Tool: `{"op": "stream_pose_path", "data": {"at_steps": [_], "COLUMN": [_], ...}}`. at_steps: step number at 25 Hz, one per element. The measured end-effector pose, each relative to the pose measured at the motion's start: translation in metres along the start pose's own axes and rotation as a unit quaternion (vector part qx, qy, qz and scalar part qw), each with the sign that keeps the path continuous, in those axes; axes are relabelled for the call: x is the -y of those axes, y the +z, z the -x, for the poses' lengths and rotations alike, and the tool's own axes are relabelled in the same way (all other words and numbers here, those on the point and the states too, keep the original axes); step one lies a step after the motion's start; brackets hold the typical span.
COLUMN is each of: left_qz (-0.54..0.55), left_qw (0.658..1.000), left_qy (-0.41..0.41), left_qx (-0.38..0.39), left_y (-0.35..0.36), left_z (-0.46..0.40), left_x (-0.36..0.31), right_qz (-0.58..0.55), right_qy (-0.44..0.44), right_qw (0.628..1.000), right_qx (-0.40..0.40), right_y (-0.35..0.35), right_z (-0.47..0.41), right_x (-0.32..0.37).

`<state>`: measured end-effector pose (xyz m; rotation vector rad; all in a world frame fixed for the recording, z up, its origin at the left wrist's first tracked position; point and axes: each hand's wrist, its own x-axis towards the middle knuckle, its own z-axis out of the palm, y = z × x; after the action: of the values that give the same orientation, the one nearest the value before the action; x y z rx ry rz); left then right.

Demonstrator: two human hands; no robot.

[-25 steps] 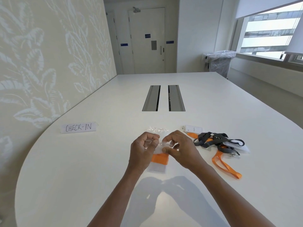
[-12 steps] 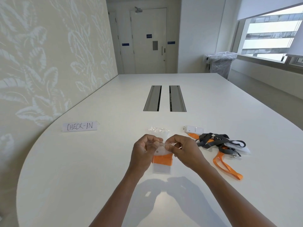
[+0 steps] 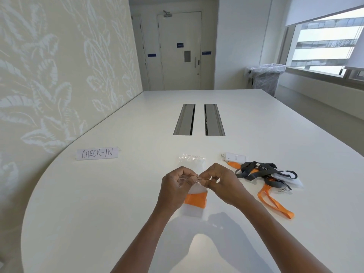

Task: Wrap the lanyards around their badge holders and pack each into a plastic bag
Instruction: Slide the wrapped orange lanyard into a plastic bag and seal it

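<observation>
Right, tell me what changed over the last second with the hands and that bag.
Little changed. Both hands, left hand and right hand, keep pinching the top edge of the plastic bag holding the orange-wrapped badge holder, fingers shifting slightly along the mouth. The loose lanyards, the spare bags and the CHECK-IN sign stayed put.

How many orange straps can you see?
2: one orange strap wrapped up inside the bag the hands hold, one orange strap loose on the table right, partly under gray ones.
</observation>
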<state>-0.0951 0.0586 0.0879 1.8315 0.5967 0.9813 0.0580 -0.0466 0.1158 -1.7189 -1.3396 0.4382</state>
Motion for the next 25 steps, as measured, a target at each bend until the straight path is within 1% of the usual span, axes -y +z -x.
{"op": "stream_pose_path", "data": {"at_steps": [3, 9, 14, 15, 17, 19, 22, 25], "left_qz": [0.016, 0.029, 0.037, 0.037, 0.039, 0.044, 0.057, 0.095], "left_qw": [1.0, 0.999, 0.999, 0.999, 0.999, 0.998, 0.996, 0.991], "left_qy": [-0.009, -0.016, -0.016, -0.018, -0.027, -0.042, -0.06, -0.089], "left_qx": [-0.009, 0.001, -0.006, -0.012, -0.016, -0.005, 0.011, 0.01], "left_y": [0.003, 0.001, 0.005, 0.005, 0.003, 0.001, 0.003, 0.004], "left_z": [0.001, -0.003, -0.002, -0.002, -0.004, -0.005, -0.002, 0.001], "left_x": [0.001, 0.001, 0.004, 0.006, 0.009, 0.01, 0.008, 0.007], "right_qz": [0.013, 0.033, 0.099, 0.089, 0.026, -0.017, -0.034, -0.047], "right_qy": [0.016, -0.013, -0.034, -0.025, 0.002, 0.02, 0.036, 0.059], "right_qw": [0.999, 0.999, 0.994, 0.995, 0.999, 1.0, 0.998, 0.996], "right_qx": [0.048, 0.025, 0.036, 0.041, 0.047, 0.013, -0.039, -0.047], "right_y": [-0.004, -0.002, -0.004, -0.004, -0.004, -0.001, 0.004, 0.006], "right_z": [-0.002, -0.002, -0.007, -0.007, -0.007, -0.007, -0.005, -0.002], "right_x": [0.0, 0.0, -0.004, -0.004, -0.006, -0.008, -0.008, -0.009]}}
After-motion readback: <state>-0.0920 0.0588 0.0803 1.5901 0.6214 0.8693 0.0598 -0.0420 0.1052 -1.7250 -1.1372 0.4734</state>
